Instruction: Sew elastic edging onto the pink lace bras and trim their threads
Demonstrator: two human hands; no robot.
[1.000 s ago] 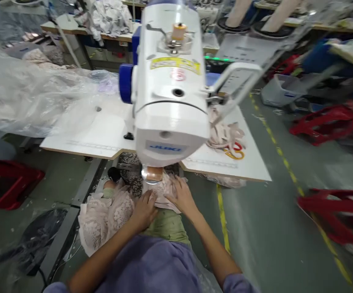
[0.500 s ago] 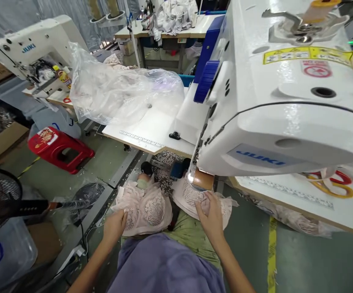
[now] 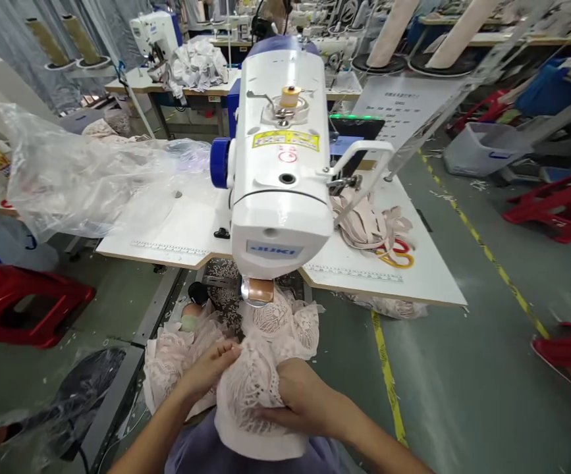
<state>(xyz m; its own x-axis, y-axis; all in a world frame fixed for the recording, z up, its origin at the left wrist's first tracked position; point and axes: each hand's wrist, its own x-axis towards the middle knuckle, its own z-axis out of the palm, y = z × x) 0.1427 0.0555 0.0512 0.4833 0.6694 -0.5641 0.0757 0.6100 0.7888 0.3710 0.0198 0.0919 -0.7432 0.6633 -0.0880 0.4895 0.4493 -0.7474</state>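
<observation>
A pale pink lace bra (image 3: 248, 395) is bunched up close over my lap. My left hand (image 3: 211, 368) pinches its upper edge between thumb and fingers. From the other side my right hand (image 3: 307, 398) grips the lace, the thumb lying across the cup and the fingertips hidden in the fabric. Just beyond, more pale lace (image 3: 275, 316) lies below the sewing machine's head (image 3: 282, 217); I cannot tell whether it joins the held bra. Further lace cups (image 3: 166, 362) spread to the left, partly behind my left forearm.
The white machine table (image 3: 433, 276) carries fabric straps (image 3: 364, 220) and orange-red scissors (image 3: 398, 255) on the right. A clear plastic bag (image 3: 87, 184) covers its left part. A red stool (image 3: 28, 303) stands at left. The copper-coloured machine end (image 3: 260, 290) hangs near the lace.
The view has swung right. My hands, earlier apart on separate lace parts, are now close together on one bra, lifted nearer my body. My right hand has turned and grips more fabric.
</observation>
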